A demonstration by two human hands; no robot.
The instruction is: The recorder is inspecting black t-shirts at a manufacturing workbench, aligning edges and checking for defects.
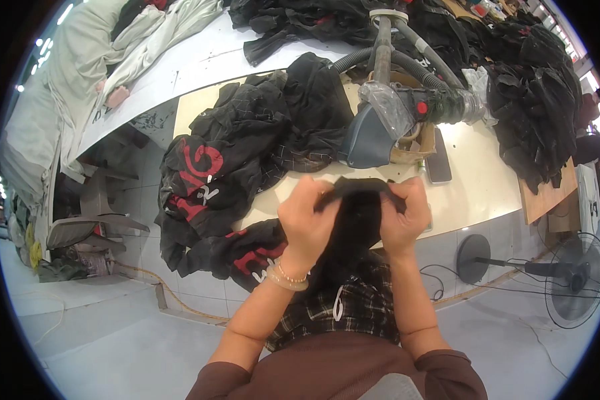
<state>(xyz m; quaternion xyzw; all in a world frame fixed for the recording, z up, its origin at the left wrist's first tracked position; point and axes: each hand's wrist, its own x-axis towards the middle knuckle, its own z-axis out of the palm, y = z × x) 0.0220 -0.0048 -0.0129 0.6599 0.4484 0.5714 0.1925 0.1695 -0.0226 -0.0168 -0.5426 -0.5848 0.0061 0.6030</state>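
Left hand and right hand both pinch the black cloth, stretched between them at the table's near edge, just in front of the blue-grey machine head. Piece looks mid-handling; whether the heaped black garments toward the table's left edge are done or waiting, can't tell. Heap bears large red print; no brand label legible.

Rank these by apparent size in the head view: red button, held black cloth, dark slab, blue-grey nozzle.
1. Black cloth
2. Blue-grey nozzle
3. Dark slab
4. Red button
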